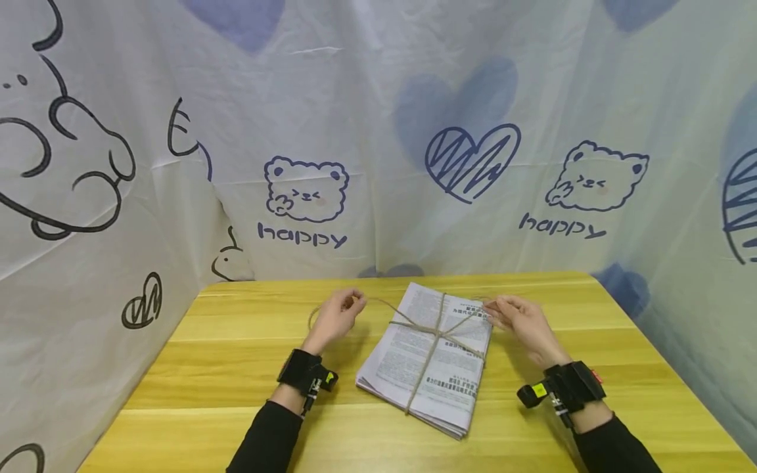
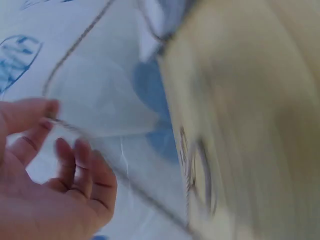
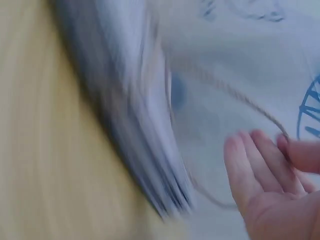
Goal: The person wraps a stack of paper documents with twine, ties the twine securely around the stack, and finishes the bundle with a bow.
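Observation:
A stack of folded newspapers (image 1: 408,364) lies at a slant on the table, with brown twine (image 1: 427,373) wrapped round it lengthwise and across, crossing near the middle of the top. To its left, my left hand (image 1: 336,318) pinches one end of the twine between thumb and index finger; the other fingers curl loosely in the left wrist view. At the stack's far right corner my right hand (image 1: 523,323) pinches the other end, its other fingers extended in the right wrist view. Both twine ends run from the crossing, raised above the paper.
The yellow wooden table (image 1: 236,368) carries the stack. Loose twine (image 2: 202,175) lies in a loop on the table beyond my left hand. A white printed curtain (image 1: 378,217) hangs along the back and both sides. Each wrist wears a black strapped camera (image 1: 304,374).

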Demonstrator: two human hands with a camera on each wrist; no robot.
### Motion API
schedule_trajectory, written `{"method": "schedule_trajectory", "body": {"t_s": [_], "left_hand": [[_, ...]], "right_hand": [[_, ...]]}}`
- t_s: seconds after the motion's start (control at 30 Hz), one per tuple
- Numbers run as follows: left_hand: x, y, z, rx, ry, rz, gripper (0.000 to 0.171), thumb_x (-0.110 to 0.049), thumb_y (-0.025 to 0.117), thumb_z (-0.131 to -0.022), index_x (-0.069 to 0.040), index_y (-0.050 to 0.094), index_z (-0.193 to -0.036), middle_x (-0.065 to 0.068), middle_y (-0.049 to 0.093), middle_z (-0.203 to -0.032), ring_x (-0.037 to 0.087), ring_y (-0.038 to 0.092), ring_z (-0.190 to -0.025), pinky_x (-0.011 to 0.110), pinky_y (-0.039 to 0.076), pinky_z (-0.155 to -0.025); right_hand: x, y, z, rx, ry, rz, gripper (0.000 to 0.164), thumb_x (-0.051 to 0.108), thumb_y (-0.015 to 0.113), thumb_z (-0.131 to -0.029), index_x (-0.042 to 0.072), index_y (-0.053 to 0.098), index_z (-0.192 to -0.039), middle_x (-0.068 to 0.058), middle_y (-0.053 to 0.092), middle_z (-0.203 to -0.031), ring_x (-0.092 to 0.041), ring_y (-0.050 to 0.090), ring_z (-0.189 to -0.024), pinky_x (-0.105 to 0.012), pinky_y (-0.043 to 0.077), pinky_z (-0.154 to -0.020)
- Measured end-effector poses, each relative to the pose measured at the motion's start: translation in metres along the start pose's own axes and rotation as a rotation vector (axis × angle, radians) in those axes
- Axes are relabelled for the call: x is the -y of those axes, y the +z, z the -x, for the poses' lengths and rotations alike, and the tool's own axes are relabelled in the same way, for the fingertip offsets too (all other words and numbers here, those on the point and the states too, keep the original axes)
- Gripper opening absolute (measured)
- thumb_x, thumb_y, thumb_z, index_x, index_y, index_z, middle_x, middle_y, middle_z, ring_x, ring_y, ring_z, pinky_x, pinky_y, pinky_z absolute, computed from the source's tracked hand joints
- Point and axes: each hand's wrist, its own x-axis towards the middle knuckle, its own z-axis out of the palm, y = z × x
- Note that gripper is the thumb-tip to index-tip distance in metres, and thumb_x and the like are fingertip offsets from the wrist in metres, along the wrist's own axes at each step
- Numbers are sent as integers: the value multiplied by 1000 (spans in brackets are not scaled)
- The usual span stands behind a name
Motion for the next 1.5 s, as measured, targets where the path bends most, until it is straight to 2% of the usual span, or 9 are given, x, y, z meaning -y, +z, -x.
{"method": "schedule_trajectory", "body": {"t_s": [0.13,0.27,0.33,0.5,0.63,0.93,1.1,1.27,1.5], "left_hand": [[-6,6,-9,181,-138,677,20,-22,43,-106,-13,60,-98,11,59,-128,16,57,-105,34,43,-96],[-10,18,-19,324,-255,1121,35,-20,35,-107,-11,59,-84,10,69,-111,25,57,-119,45,24,-118],[-10,25,-23,310,-252,1039,35,-21,35,-108,-10,57,-83,5,68,-91,24,64,-106,46,32,-115],[-10,44,-26,264,-225,377,20,-19,43,-106,-4,49,-95,6,51,-76,22,64,-78,38,54,-79],[-8,51,-22,334,-229,169,21,-16,47,-104,2,49,-93,9,46,-71,24,61,-71,31,48,-65],[-7,42,-10,522,-296,200,26,-19,50,-103,-1,49,-84,8,51,-64,21,66,-60,40,59,-63],[0,34,-14,376,-282,290,22,-18,46,-104,0,48,-92,8,52,-66,22,68,-66,39,57,-66],[5,29,-18,294,-297,294,20,-17,47,-104,-3,47,-90,7,51,-66,25,70,-68,38,56,-65],[7,32,-20,276,-281,198,25,-16,49,-103,-7,48,-80,3,46,-62,21,66,-63,30,46,-57]], "right_hand": [[5,13,0,40,158,-562,22,17,39,-107,3,56,-109,-6,67,-114,-14,63,-113,-36,38,-110],[2,20,-1,-44,190,-461,19,18,28,-109,6,42,-110,2,46,-83,-8,51,-78,-26,49,-90],[-1,20,-2,-63,167,-202,20,20,26,-109,3,35,-117,2,33,-77,-8,38,-68,-25,43,-73],[-3,14,1,-48,92,461,30,16,32,-108,-4,40,-128,-3,40,-70,-11,39,-59,-26,35,-58],[0,8,6,3,79,684,26,12,37,-107,-4,50,-122,-10,50,-72,-18,46,-60,-26,37,-54],[-4,3,-1,-47,88,270,39,16,33,-108,-5,30,-141,-2,45,-77,-14,63,-82,-31,53,-82],[-3,4,-2,-88,156,-89,49,18,32,-108,0,16,-151,5,49,-78,-5,60,-78,-23,54,-86],[-4,8,-3,-116,280,-434,29,18,33,-107,6,35,-134,4,53,-82,-5,54,-75,-18,50,-72],[-9,5,-4,-134,286,-374,23,18,40,-106,2,47,-122,1,61,-86,-6,58,-75,-17,49,-65]]}}
